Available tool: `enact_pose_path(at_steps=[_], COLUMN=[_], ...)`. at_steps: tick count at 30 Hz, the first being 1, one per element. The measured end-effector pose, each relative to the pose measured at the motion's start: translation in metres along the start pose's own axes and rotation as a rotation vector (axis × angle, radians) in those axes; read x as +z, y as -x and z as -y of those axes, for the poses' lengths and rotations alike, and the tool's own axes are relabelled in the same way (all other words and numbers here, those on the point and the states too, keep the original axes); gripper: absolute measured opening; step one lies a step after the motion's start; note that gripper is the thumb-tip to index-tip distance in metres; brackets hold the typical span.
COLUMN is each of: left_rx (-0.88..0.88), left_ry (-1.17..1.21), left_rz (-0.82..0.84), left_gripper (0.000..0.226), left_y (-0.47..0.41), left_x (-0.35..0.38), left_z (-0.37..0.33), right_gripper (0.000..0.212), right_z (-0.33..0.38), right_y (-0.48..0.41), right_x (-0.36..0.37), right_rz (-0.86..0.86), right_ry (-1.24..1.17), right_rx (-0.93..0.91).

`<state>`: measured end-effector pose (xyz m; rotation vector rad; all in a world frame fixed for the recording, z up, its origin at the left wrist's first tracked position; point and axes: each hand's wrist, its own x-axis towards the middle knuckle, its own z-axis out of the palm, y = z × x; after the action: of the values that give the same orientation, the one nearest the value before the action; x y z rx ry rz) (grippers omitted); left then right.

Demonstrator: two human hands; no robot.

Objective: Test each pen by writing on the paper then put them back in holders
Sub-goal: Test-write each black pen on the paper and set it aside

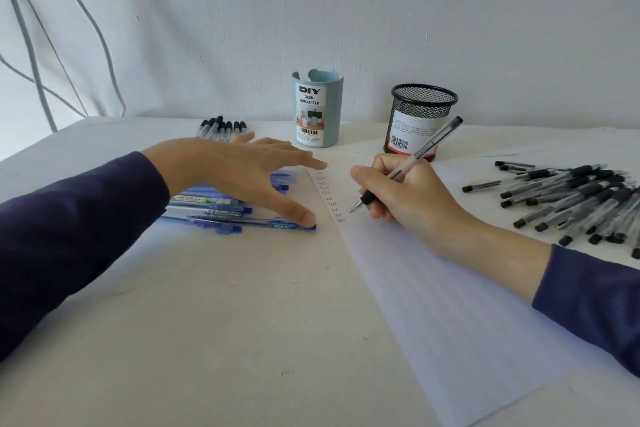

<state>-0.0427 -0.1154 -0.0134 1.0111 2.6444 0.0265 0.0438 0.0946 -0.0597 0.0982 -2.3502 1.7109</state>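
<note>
My right hand (405, 191) grips a clear black-capped pen (429, 146), its tip touching the lined paper (450, 305) just right of a column of written "Test" words (332, 198). My left hand (242, 170) is spread with straight fingers above a pile of blue pens (221, 211); its thumb tip lies on the end of the nearest blue pen. A light blue desk organizer (318, 111) and a black mesh holder (420, 118) stand upright behind the paper. No pens show above their rims.
A big heap of black pens (575, 201) lies right of the paper. A small row of black-capped pens (221, 128) lies at the back left. White cloth covers the table and the wall behind; grey cords hang at the far left.
</note>
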Motion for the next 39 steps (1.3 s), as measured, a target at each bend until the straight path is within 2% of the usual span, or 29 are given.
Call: enact_pose_path(at_steps=[4, 7, 9, 11, 13, 16, 18, 39], left_rx=[0.147, 0.201, 0.185, 0.163, 0.146, 0.144, 0.141, 0.117], left_ry=[0.248, 0.252, 0.264, 0.318, 0.327, 0.138, 0.04, 0.178], left_rz=[-0.076, -0.067, -0.044, -0.097, -0.243, -0.37, -0.353, -0.263], left_gripper=[0.047, 0.023, 0.017, 0.021, 0.04, 0.058, 0.062, 0.061], left_y=[-0.001, -0.005, -0.007, -0.009, -0.013, -0.023, -0.027, -0.032], left_x=[-0.001, -0.002, -0.002, 0.0, 0.004, 0.014, 0.019, 0.021], left_z=[0.012, 0.02, 0.024, 0.023, 0.017, 0.009, 0.009, 0.017], right_gripper=[0.037, 0.036, 0.036, 0.035, 0.035, 0.036, 0.038, 0.039], right_z=[0.0, 0.0, 0.001, 0.001, 0.001, 0.002, 0.003, -0.001], right_y=[0.001, 0.0, 0.0, 0.001, 0.001, 0.0, -0.001, 0.002], right_x=[-0.001, -0.001, -0.001, -0.002, -0.002, -0.002, -0.001, 0.008], right_rz=[0.007, 0.014, 0.018, 0.021, 0.024, 0.026, 0.036, 0.095], right_ry=[-0.008, -0.012, -0.012, -0.005, 0.008, 0.046, 0.065, 0.149], right_rx=[0.005, 0.008, 0.002, -0.009, -0.026, -0.044, -0.059, -0.125])
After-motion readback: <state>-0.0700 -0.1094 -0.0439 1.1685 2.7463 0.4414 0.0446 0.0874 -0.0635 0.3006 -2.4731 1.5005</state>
